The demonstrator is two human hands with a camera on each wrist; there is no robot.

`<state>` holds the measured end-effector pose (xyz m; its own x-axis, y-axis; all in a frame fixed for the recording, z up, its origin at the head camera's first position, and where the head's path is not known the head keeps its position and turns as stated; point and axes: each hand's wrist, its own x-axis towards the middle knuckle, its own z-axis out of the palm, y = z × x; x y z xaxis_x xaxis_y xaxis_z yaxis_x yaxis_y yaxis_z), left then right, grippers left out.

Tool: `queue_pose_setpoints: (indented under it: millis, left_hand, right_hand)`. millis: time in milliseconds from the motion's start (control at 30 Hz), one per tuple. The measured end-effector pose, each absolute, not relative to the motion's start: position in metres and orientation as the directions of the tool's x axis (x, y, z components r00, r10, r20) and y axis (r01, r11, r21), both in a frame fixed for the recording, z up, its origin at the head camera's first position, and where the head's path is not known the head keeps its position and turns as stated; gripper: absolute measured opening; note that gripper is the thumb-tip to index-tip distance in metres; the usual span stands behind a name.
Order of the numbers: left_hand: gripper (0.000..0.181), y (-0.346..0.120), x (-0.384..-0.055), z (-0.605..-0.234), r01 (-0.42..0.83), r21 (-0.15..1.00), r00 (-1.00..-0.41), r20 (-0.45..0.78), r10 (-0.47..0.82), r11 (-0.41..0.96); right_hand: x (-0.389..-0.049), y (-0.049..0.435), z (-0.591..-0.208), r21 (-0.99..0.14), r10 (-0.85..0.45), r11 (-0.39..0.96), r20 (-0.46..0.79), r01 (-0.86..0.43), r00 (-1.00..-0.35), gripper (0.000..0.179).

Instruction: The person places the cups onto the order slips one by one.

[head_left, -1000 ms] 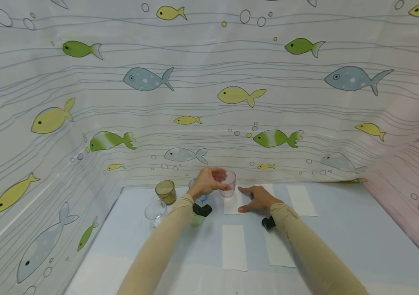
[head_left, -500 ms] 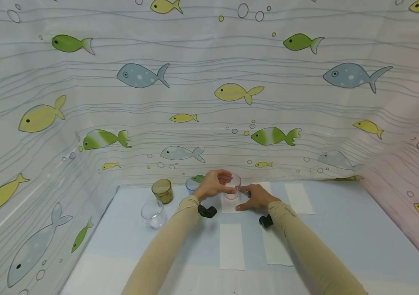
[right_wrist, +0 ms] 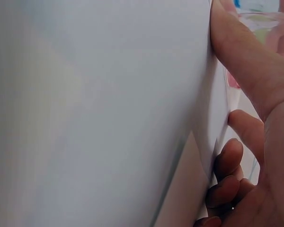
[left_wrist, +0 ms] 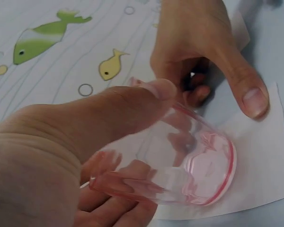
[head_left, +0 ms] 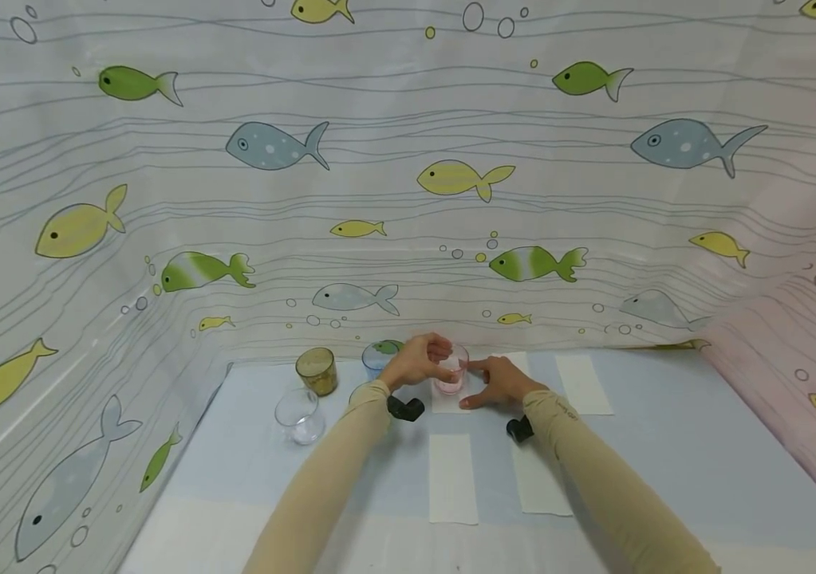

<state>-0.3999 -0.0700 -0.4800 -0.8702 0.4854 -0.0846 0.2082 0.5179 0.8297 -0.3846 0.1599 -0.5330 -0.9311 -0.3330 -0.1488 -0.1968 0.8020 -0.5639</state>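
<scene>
A pink-tinted clear drinking glass (head_left: 459, 356) is at the back middle, held by my left hand (head_left: 415, 363). In the left wrist view, my thumb lies along one side of the glass (left_wrist: 208, 175) and the fingers curl behind the other. Its base is right at a white paper strip (left_wrist: 262, 165). Just to the right is my right hand (head_left: 504, 383), thumb and index finger spread, their tips down at that strip. In the right wrist view, the remaining fingers (right_wrist: 227, 191) of that hand are bent in.
An amber glass (head_left: 317, 375), a clear glass (head_left: 301, 422) and a blue glass (head_left: 373, 363) stand left; my left forearm mostly covers another glass. More white strips lie in front (head_left: 453, 478) and to the right (head_left: 583, 385). A fish-printed curtain (head_left: 408, 239) rises behind the table.
My left hand has brought the pink glass slightly right and lowered it to the strip. The right hand keeps its place, thumb and index finger still spread on the strip.
</scene>
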Motion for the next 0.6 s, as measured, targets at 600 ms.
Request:
queue_pose_setpoints:
  millis: [600]
  left_hand:
    - [0.07,-0.0716,-0.4014,-0.4841,0.179,0.829,-0.866,-0.122,0.484,0.53]
  right_hand:
    - [-0.3815,0.1583,-0.531,-0.568,-0.329,0.801,-0.153,-0.189,-0.932,0.092]
